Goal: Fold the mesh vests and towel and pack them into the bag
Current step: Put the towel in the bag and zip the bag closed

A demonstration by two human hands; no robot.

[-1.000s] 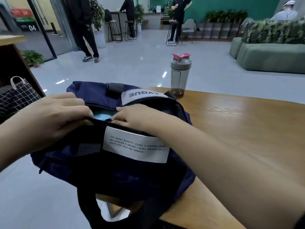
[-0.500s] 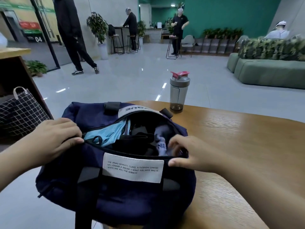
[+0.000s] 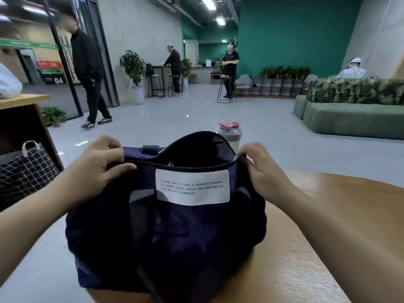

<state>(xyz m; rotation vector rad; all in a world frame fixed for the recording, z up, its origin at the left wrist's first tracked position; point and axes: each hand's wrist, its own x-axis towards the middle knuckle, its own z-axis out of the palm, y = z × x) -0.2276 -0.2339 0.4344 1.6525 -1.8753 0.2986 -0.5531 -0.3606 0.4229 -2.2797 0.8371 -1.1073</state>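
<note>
Here the navy duffel bag point(image 3: 166, 232) sits at the wooden counter's point(image 3: 328, 215) edge, both hands pinching its zipper rim: left hand point(image 3: 96, 169) at one end, right hand point(image 3: 260, 171) opposite, shaker bottle point(image 3: 230, 134) behind

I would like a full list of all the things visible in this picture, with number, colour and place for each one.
bag: 1, navy blue with a white label, on the table edge, held at its top opening
table: 1, brown wood, under the bag
shaker bottle: 1, grey with pink lid, behind the bag, partly hidden
checked basket: 1, black with white grid, at far left
sofa: 1, green, at right on the floor
bar stools: several, dark, near the far counter
potted plant: 1, green in a white pot, by the grey wall
people: 4, in the background
left hand: 1, grips the bag's left rim
right hand: 1, grips the bag's right rim
</note>
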